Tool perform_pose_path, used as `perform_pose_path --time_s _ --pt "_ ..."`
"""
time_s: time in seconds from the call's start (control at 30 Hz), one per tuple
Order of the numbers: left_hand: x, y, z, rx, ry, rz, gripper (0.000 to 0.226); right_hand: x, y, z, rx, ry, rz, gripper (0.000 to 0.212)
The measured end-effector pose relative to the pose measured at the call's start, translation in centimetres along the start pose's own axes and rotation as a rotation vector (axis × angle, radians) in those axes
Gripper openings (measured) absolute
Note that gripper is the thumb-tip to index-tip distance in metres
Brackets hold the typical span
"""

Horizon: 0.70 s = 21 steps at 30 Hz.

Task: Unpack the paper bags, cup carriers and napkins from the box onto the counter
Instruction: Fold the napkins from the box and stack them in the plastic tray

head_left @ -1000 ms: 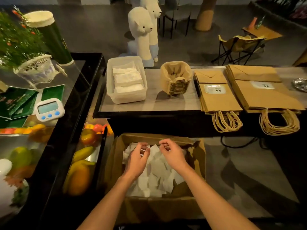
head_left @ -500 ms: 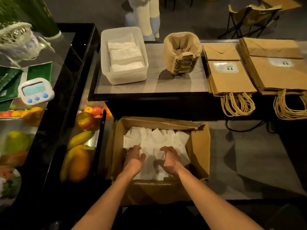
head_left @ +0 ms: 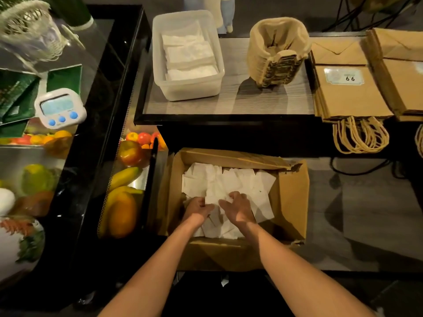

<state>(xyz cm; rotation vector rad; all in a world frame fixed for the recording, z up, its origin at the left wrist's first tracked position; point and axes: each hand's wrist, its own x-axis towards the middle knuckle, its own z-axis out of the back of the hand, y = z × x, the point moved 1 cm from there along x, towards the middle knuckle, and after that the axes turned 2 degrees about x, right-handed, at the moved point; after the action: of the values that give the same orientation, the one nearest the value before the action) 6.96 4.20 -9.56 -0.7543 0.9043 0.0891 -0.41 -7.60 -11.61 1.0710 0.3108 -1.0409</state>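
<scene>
Head view: looks down on a counter [head_left: 240, 104] with an open box [head_left: 291, 202] on the lower surface in front of it.
Timer [head_left: 60, 108]: white with blue buttons, at far left on the glass top.
Fruit [head_left: 124, 177]: a banana and round pieces behind the glass, just left of the box.
Tub [head_left: 190, 88]: clear plastic, on the counter's left end, with napkin stacks [head_left: 188, 56] inside.
Napkins [head_left: 229, 181]: loose white sheets covering the bottom of the box.
Left hand [head_left: 198, 208]: down in the box, fingers curled into the napkins, gripping a bunch.
Right hand [head_left: 237, 208]: just beside the left, fingers bent into the same heap; it seems to grip sheets too, though the fingertips are buried.
Cup carriers [head_left: 278, 53]: a nested stack on its side, mid-counter.
Paper bags [head_left: 348, 94]: two flat brown piles at the right end, rope handles hanging over the edge.
</scene>
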Motion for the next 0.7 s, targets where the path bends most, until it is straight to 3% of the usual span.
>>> perform_pose_path --time_s 0.13,0.23,0.33,0.43,0.57,0.7 --pt "0.2 0.5 0.0 0.004 0.034 -0.016 0.034 0.0 -0.4 0.1 0.103 0.123 -0.053 0.062" --pt "0.1 0.5 0.0 -0.009 0.032 -0.041 0.047 -0.1 -0.6 0.5 0.120 0.174 0.014 0.053" --pt "-0.1 0.4 0.1 -0.049 0.062 -0.048 0.056 -0.7 -0.7 1.2 0.177 0.228 0.080 0.057" --pt "-0.1 0.4 0.4 -0.152 0.053 -0.077 0.037 -1.2 -0.7 2.2 0.340 0.347 0.115 0.051" --pt "-0.4 0.3 1.1 -0.355 0.124 -0.093 0.030 -1.4 -0.3 2.5 0.419 0.292 0.050 0.061" --pt "-0.5 -0.2 1.7 -0.403 0.150 -0.080 0.035 -1.2 0.4 2.8 0.410 0.239 0.128 0.016"
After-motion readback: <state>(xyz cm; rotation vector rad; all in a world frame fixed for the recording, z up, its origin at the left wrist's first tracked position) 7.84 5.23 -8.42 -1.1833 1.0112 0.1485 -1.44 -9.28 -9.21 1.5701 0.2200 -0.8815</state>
